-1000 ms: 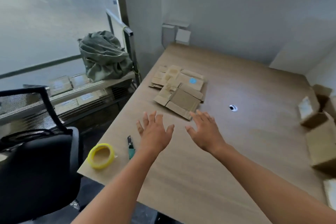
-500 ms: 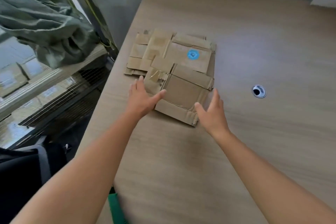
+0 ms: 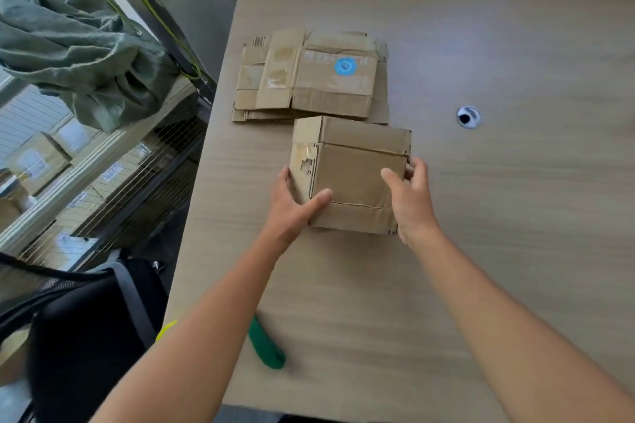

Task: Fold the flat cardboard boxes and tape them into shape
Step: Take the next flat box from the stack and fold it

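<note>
A brown cardboard box [image 3: 354,175], partly opened into shape, is held just in front of the stack of flat cardboard boxes [image 3: 309,79]. My left hand [image 3: 292,206] grips its left side, thumb on the near face. My right hand [image 3: 409,199] grips its right edge, fingers curled round the corner. The top flat box carries a round blue sticker [image 3: 345,66]. A sliver of the yellow tape roll [image 3: 166,330] shows past my left forearm at the table's near-left edge.
A green-handled cutter [image 3: 266,345] lies on the wooden table [image 3: 515,251] near my left forearm. A cable hole [image 3: 468,117] sits to the right of the boxes. Left of the table are a black chair [image 3: 86,336], a shelf and a green sack [image 3: 75,45].
Both hands reached to the stack, took the nearest flat box off it and pulled it toward me, opening it into a box shape. The camera tilted down and closer.
</note>
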A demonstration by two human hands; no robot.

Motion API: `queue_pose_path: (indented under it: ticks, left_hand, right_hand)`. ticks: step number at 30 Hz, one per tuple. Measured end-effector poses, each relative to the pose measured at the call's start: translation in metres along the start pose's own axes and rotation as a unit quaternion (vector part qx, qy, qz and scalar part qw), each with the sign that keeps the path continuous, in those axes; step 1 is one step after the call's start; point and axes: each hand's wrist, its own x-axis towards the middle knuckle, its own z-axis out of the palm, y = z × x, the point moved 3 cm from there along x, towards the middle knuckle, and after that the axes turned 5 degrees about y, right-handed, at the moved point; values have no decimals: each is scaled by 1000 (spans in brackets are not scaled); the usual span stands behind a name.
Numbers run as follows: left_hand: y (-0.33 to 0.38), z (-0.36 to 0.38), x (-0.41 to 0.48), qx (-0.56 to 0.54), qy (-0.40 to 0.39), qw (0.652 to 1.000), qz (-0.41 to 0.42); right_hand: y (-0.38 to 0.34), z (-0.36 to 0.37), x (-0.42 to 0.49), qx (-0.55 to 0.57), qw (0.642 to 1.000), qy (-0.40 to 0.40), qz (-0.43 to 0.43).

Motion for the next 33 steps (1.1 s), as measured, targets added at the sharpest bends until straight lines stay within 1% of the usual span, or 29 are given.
queue_pose_path:
  ticks: [2, 4, 6, 8, 10, 13, 16, 17, 20, 22, 25, 27, 30, 32, 33]
  left_hand:
    - [-10, 3, -27, -54, -59, 997, 3]
    - [-19, 5, -53, -56, -113, 991, 33]
    - [-28, 5, -79, -28, -153, 985, 68]
    - [-39, 7, -104, -45, -183, 979, 78]
    - [-42, 7, -129, -100, -212, 970, 66]
    - [-43, 1, -159, -199, -244, 948, 35]
    - [-49, -2, -176, -212, -299, 930, -6]
    - [-53, -1, -178, -210, -303, 929, -19]
    - [-53, 3, -183, -195, -280, 939, -52]
    - [-52, 5, -181, -206, -238, 948, -55]
    - [-45, 7, -175, -250, -175, 952, -12]
    - [-39, 13, -171, -285, -139, 948, 17]
    - [-35, 26, -168, -313, -96, 945, 5]
    - [-34, 31, -167, -310, -110, 944, 18]
    - [-33, 31, -168, -296, -124, 946, 42]
  right_hand:
    - [2, -20, -29, 47, 999, -14, -9]
    - [3, -41, -60, 80, 996, -25, -21]
    - [6, -58, -92, 76, 996, -29, -27]
    - [13, -70, -122, 66, 996, -41, -37]
    - [21, -77, -145, 53, 996, -50, -45]
    - [30, -88, -173, 50, 997, -24, -49]
    - [40, -97, -192, 34, 997, -40, -62]
    - [42, -99, -197, 35, 996, -46, -66]
    - [42, -98, -205, 40, 995, -61, -72]
    - [43, -96, -209, 26, 994, -69, -76]
    - [47, -96, -210, 45, 994, -60, -76]
    - [52, -94, -210, 34, 994, -48, -91]
    - [59, -91, -211, 18, 991, 1, -133]
    - [59, -93, -210, -6, 986, 61, -152]
    - [61, -95, -207, -28, 985, 87, -150]
